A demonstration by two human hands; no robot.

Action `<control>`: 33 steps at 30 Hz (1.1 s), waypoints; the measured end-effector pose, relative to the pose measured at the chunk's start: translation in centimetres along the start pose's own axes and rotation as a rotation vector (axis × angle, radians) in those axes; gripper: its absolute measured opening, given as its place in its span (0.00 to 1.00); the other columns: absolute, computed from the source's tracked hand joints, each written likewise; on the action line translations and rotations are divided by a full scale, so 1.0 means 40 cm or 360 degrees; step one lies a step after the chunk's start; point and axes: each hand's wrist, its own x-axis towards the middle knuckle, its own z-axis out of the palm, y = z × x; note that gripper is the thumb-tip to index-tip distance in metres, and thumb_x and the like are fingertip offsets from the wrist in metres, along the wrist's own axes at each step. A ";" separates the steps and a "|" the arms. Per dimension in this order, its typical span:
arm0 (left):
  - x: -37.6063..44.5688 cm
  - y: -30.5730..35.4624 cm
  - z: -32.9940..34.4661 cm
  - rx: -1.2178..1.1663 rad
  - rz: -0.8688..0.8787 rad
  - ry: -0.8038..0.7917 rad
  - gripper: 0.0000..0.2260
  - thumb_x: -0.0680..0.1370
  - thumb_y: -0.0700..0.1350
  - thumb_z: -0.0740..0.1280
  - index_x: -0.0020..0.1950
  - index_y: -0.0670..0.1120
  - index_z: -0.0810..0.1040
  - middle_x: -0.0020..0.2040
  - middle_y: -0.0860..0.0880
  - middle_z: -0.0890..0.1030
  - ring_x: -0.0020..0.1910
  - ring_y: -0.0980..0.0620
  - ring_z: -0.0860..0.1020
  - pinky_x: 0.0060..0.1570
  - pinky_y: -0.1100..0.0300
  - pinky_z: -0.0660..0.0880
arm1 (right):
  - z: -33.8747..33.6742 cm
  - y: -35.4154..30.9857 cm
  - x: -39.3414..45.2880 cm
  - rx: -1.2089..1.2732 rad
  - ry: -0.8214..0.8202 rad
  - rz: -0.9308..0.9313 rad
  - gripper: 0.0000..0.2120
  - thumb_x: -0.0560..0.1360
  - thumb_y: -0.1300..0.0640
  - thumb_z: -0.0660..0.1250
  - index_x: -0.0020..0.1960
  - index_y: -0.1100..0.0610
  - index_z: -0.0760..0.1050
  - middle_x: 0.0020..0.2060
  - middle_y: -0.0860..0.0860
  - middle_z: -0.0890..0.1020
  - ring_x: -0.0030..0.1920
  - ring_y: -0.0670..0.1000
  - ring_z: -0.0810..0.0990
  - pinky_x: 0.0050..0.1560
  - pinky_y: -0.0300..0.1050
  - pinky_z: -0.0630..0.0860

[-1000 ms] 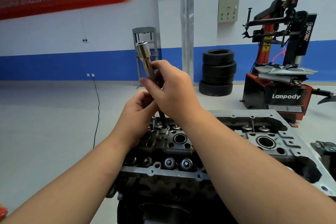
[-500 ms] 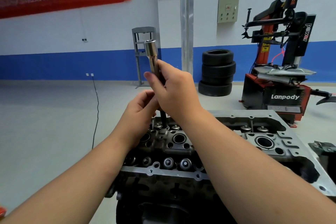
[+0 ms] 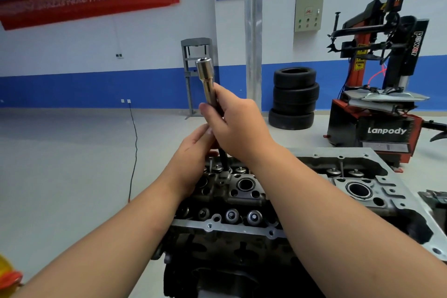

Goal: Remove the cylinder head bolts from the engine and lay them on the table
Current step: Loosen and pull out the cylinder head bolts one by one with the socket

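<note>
The engine's cylinder head (image 3: 242, 229) sits low in the middle, its valve springs and bores exposed. A long dark bolt (image 3: 224, 160) stands nearly upright over its far left part, with a silver deep socket (image 3: 205, 75) on its upper end. My right hand (image 3: 238, 128) grips the shaft just under the socket. Directly below it, my left hand (image 3: 191, 159) curls its fingers and thumb around the lower shaft. The bolt's bottom end is hidden among the valve gear.
A stack of tyres (image 3: 294, 99) and a red-and-black tyre changer (image 3: 384, 116) stand behind the engine to the right. A grey stand (image 3: 196, 75) and a metal pole (image 3: 252, 55) are at the wall. A black cable (image 3: 134, 143) runs across the floor on the left.
The socket's top has swung to the right and the shaft stands more upright. Both hands have shifted slightly right with it.
</note>
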 end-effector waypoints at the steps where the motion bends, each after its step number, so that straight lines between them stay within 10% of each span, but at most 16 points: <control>1: -0.001 0.002 -0.001 -0.0025 -0.0007 -0.0007 0.14 0.83 0.55 0.60 0.58 0.59 0.85 0.50 0.52 0.87 0.51 0.53 0.83 0.59 0.44 0.76 | -0.001 -0.002 0.001 -0.0008 -0.0054 0.0035 0.18 0.82 0.54 0.63 0.71 0.56 0.70 0.35 0.51 0.79 0.37 0.55 0.77 0.41 0.51 0.74; 5: 0.005 -0.003 -0.005 -0.0017 0.0036 0.0077 0.08 0.80 0.52 0.68 0.54 0.54 0.85 0.48 0.49 0.87 0.50 0.49 0.83 0.56 0.42 0.78 | 0.002 -0.008 -0.004 0.0009 -0.0089 0.0068 0.27 0.83 0.53 0.60 0.80 0.52 0.57 0.40 0.55 0.82 0.39 0.57 0.78 0.45 0.55 0.76; 8: 0.008 -0.004 -0.001 0.0018 0.0078 0.0126 0.11 0.78 0.50 0.72 0.59 0.49 0.83 0.50 0.48 0.87 0.49 0.55 0.84 0.50 0.55 0.79 | 0.002 -0.009 -0.008 -0.0013 0.0075 -0.0093 0.17 0.80 0.54 0.68 0.67 0.57 0.73 0.42 0.51 0.82 0.42 0.54 0.78 0.47 0.53 0.76; 11: 0.005 -0.004 0.000 -0.0005 0.0038 0.0151 0.17 0.76 0.58 0.70 0.57 0.48 0.83 0.51 0.43 0.86 0.49 0.48 0.83 0.57 0.39 0.76 | 0.001 -0.004 -0.008 -0.0011 0.0160 -0.0106 0.06 0.79 0.57 0.68 0.51 0.60 0.77 0.34 0.49 0.75 0.36 0.53 0.73 0.41 0.55 0.73; 15: 0.004 -0.004 -0.003 -0.0017 -0.0021 0.0077 0.15 0.84 0.55 0.60 0.60 0.51 0.83 0.55 0.46 0.87 0.59 0.40 0.82 0.66 0.36 0.74 | -0.003 -0.003 0.001 0.0103 -0.0015 0.0113 0.15 0.83 0.55 0.61 0.69 0.57 0.72 0.35 0.53 0.79 0.38 0.56 0.77 0.44 0.56 0.76; 18: 0.007 -0.010 -0.006 0.0063 0.0068 0.0102 0.09 0.86 0.49 0.64 0.56 0.49 0.83 0.47 0.53 0.87 0.47 0.54 0.84 0.52 0.55 0.79 | -0.002 -0.003 0.000 0.0110 0.0000 0.0133 0.20 0.83 0.53 0.61 0.74 0.55 0.67 0.34 0.51 0.77 0.37 0.54 0.76 0.41 0.52 0.73; 24: 0.011 -0.017 -0.002 0.0076 0.0121 0.0149 0.05 0.85 0.44 0.64 0.55 0.49 0.81 0.44 0.57 0.87 0.43 0.63 0.83 0.44 0.71 0.76 | 0.001 0.007 0.000 -0.0044 0.0211 0.0029 0.11 0.79 0.56 0.68 0.41 0.55 0.70 0.30 0.46 0.69 0.34 0.49 0.68 0.37 0.44 0.65; 27: 0.008 -0.015 0.002 0.0095 0.0065 0.0037 0.12 0.88 0.47 0.57 0.60 0.53 0.80 0.52 0.58 0.87 0.51 0.62 0.83 0.49 0.72 0.75 | 0.002 0.013 0.004 0.0075 0.0082 0.0133 0.02 0.82 0.56 0.64 0.53 0.52 0.75 0.28 0.44 0.70 0.31 0.47 0.69 0.36 0.42 0.66; 30: 0.007 -0.011 0.002 0.0074 0.0085 0.0031 0.10 0.87 0.46 0.60 0.59 0.50 0.81 0.50 0.55 0.88 0.50 0.60 0.84 0.50 0.69 0.76 | 0.003 0.004 0.000 0.0092 0.0024 0.0188 0.24 0.83 0.55 0.61 0.78 0.51 0.62 0.30 0.47 0.75 0.33 0.50 0.73 0.38 0.45 0.72; 33: 0.010 -0.013 -0.004 0.0034 0.0099 0.0125 0.03 0.83 0.44 0.69 0.54 0.46 0.81 0.41 0.55 0.86 0.41 0.60 0.81 0.43 0.67 0.76 | 0.000 0.000 -0.003 0.0075 0.0066 0.0091 0.20 0.82 0.54 0.64 0.72 0.56 0.70 0.41 0.52 0.82 0.43 0.53 0.79 0.47 0.52 0.77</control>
